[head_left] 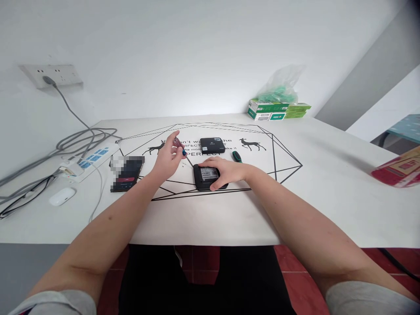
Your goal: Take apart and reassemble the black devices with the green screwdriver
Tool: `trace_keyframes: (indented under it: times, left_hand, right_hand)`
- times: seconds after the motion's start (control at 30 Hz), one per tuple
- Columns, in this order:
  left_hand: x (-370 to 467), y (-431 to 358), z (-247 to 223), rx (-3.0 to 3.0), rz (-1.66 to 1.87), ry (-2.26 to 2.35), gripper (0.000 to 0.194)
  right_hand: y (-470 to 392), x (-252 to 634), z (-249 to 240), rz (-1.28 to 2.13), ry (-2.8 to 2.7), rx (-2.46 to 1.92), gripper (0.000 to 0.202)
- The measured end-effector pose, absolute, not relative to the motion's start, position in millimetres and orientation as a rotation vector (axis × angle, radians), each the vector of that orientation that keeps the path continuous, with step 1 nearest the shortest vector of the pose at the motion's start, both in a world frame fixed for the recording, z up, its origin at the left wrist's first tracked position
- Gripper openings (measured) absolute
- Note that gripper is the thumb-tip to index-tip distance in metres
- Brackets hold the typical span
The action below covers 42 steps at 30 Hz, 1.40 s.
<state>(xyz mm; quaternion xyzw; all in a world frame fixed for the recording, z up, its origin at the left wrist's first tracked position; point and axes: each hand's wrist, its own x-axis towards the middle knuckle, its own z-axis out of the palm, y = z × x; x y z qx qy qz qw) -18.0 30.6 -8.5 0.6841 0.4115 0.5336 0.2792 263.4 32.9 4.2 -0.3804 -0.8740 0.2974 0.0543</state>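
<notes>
My left hand is closed around the handle of a screwdriver, whose thin shaft slants down to the left edge of a black box. A white printed label shows on the upper face of that box. My right hand grips the same box from above and the right, thumb at the near side and fingers over the far side. Just beyond lies a second black box, flat on the printed mat. A black and green handle rests behind my right hand, its far part hidden.
On the left are a phone, a white earbud case, a power strip and coiled grey cables. Green and white boxes with a plastic bag stand at the back right. A red package sits at the right edge.
</notes>
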Motion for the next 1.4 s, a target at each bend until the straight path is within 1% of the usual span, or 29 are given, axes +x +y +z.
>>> trace_keyframes:
  times: [0.2,0.27,0.57,0.7,0.83,0.97,1.13,1.27,1.4]
  left_hand:
    - [-12,23,-5,1.842,1.395,1.124,0.072]
    - [-10,22,-6,1.783,1.377,1.111,0.072]
    - [-14,39,-13,1.029,1.367,1.291,0.059]
    - [-14,38,-13,0.987,1.374,1.28,0.058]
    - [-8,29,-11,1.176,1.418,1.263,0.052]
    - [-3,23,-9,1.349,1.455,1.233,0.056]
    - [-4,28,-9,1.026,1.409,1.3,0.061]
    - [-7,31,-8,0.956,1.382,1.284,0.069]
    - [-8,31,-8,0.957,1.373,1.271,0.072]
  right_hand:
    - [35,264,1,0.846,-2.674,-1.141,0.112]
    - [35,263,0,0.839,-2.677,-1.145,0.112]
    - [32,261,2,0.853,-2.658,-1.146,0.114]
    - [33,262,2,0.857,-2.661,-1.144,0.114]
    - [32,262,3,0.891,-2.66,-1.148,0.115]
    - [32,263,4,0.916,-2.66,-1.19,0.118]
    - [29,260,7,0.889,-2.683,-1.18,0.126]
    - [26,257,7,0.827,-2.696,-1.156,0.119]
    - [25,256,7,0.836,-2.691,-1.161,0.117]
